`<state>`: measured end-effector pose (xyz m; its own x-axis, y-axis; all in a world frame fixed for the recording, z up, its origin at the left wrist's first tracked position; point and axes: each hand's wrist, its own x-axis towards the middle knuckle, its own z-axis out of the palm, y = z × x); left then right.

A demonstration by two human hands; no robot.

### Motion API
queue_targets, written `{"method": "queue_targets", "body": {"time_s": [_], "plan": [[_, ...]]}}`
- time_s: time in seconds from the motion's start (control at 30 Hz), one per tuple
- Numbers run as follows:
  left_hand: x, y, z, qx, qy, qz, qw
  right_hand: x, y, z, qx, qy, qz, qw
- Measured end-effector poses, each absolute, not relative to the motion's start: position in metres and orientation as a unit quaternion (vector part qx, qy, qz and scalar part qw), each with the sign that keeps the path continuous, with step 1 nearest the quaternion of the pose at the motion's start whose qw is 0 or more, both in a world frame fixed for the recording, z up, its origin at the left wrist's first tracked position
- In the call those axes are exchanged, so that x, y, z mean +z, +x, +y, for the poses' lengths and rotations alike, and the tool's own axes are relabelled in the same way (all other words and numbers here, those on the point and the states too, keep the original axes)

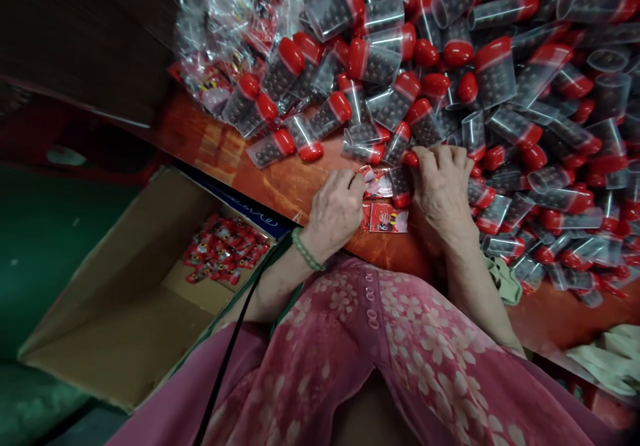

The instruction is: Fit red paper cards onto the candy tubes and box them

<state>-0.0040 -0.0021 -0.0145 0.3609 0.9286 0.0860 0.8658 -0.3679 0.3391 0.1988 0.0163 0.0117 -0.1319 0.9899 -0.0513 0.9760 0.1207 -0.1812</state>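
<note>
My left hand, with a green bead bracelet at the wrist, has its fingers curled together at the left edge of a small red printed packet. Another red packet lies flat on the table just below. Between my hands, a clear tube with a red cap and dark beads touches the right end of the upper packet. My right hand is beside that tube, its fingers bent over the near edge of the tube pile; whatever is under its fingertips is hidden.
A large heap of red-capped tubes covers the orange-red table. Clear plastic wrappers lie at the upper left. An open cardboard box with red packets stands at the lower left. Pale cloth lies at the lower right.
</note>
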Motion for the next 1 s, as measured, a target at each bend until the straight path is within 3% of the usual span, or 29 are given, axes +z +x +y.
{"method": "queue_targets", "body": {"time_s": [0.2,0.33,0.47,0.63,1.0], "plan": [[-0.013,-0.014,0.008,0.319,0.755,0.515,0.249,0.028,0.214,0.004,0.283,-0.579,-0.716,0.267],[-0.005,-0.018,0.005,0.397,0.705,0.49,0.324,0.027,0.217,-0.006,0.402,-0.559,-0.644,0.333],[0.001,-0.018,-0.001,0.428,0.691,0.473,0.341,0.032,0.216,-0.012,0.437,-0.53,-0.623,0.373],[0.008,-0.02,-0.006,0.439,0.694,0.455,0.344,0.045,0.216,-0.012,0.44,-0.494,-0.663,0.351],[0.006,-0.02,-0.01,0.403,0.703,0.41,0.419,0.055,0.217,-0.008,0.407,-0.442,-0.784,0.155]]}}
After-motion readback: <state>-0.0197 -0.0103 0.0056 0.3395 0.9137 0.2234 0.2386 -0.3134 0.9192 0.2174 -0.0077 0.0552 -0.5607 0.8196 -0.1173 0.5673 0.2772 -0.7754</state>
